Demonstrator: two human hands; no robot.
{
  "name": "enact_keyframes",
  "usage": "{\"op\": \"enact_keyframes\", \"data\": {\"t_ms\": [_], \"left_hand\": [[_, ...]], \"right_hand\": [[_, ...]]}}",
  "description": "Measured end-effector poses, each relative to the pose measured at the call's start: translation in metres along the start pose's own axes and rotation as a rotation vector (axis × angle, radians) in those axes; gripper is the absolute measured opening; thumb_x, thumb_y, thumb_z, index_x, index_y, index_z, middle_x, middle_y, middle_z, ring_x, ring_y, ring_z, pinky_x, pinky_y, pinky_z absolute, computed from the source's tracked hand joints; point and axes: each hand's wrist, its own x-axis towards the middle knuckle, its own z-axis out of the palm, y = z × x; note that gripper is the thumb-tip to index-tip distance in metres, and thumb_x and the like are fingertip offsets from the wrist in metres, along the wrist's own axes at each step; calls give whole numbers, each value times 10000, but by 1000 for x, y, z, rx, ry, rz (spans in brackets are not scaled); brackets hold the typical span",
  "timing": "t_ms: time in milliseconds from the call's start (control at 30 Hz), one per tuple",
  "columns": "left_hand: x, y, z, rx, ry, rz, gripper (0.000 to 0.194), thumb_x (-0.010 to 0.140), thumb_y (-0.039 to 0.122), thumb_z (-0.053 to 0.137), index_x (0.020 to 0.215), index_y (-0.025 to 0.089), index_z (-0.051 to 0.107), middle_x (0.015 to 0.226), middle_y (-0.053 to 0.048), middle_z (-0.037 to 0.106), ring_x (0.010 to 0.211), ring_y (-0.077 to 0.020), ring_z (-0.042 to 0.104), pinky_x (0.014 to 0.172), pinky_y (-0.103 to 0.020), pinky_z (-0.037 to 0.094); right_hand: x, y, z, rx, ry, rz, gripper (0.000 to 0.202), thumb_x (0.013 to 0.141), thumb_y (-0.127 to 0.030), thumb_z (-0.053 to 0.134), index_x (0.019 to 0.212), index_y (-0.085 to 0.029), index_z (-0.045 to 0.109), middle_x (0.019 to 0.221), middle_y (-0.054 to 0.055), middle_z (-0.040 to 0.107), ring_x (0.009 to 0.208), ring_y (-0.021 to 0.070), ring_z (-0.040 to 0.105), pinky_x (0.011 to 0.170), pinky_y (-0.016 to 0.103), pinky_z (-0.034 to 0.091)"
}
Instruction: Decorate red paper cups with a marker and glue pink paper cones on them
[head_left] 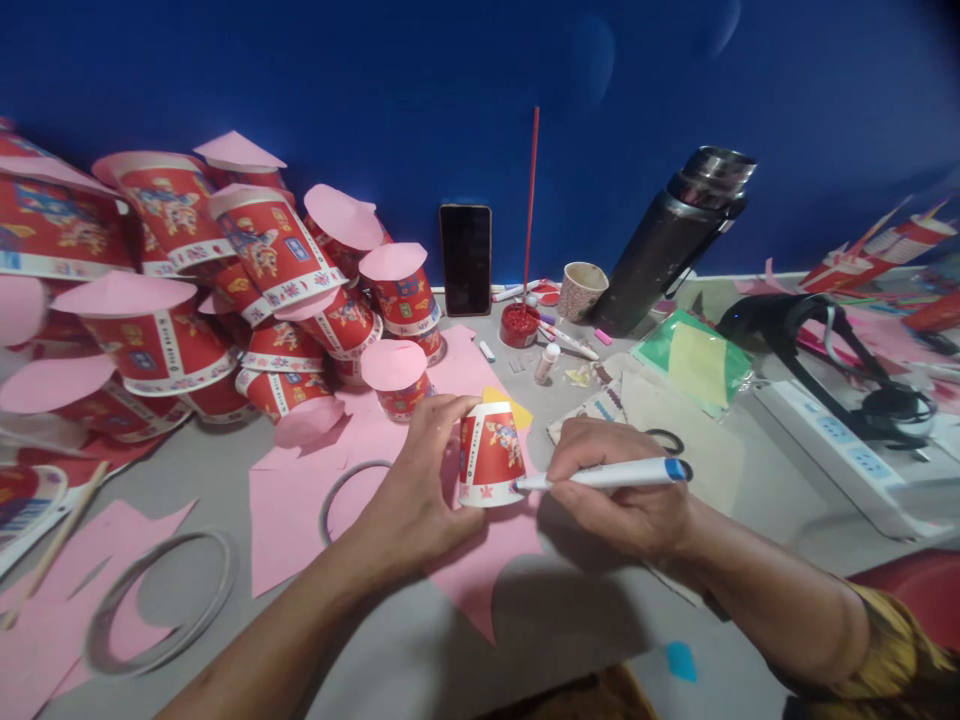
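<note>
The cup (491, 455) is in front of the person, over pink paper (480, 585) on the counter (585, 650), narrow end up and white-banded rim down; whether it rests there or hangs just above is hard to tell. Its printed side is turned outward, seemingly so that the marker (630, 473) can reach the band from the right while the left hand (412, 490) steadies the cup against the tip. The left grip is clamped on the cup from its left: the thumb lies low by the rim, a finger reaches the top edge, and the front is uncovered. The right hand (630, 505) has its grip wrapped firmly about the marker, thumb and fingers together near the tip, probably for fine control; the marker lies nearly level, tip at the band, blue end to the right. Other cups (281, 250) with pink discs (394, 365) are piled at the left, perhaps to keep them out of the arms' way.
</note>
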Motion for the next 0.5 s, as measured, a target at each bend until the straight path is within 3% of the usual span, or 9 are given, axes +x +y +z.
{"op": "enact_keyframes", "data": {"t_ms": [233, 500], "left_hand": [[-2, -6, 1, 22, -6, 50, 800, 711, 156, 707, 1453, 232, 418, 1452, -129, 490, 1375, -329, 514, 1181, -507, 465], [-1, -3, 1, -21, -28, 19, 786, 738, 212, 742, 1454, 248, 418, 1449, -120, 476, 1393, -326, 495, 1197, -510, 450]], "right_hand": [[-1, 2, 1, -12, 5, -26, 92, 916, -131, 645, 854, -195, 669, 686, 25, 717, 584, 138, 606, 588, 276, 469], [0, 0, 0, -17, -28, 5, 103, 903, -122, 632, 840, -200, 653, 687, 17, 711, 597, 134, 614, 603, 264, 467]]}}
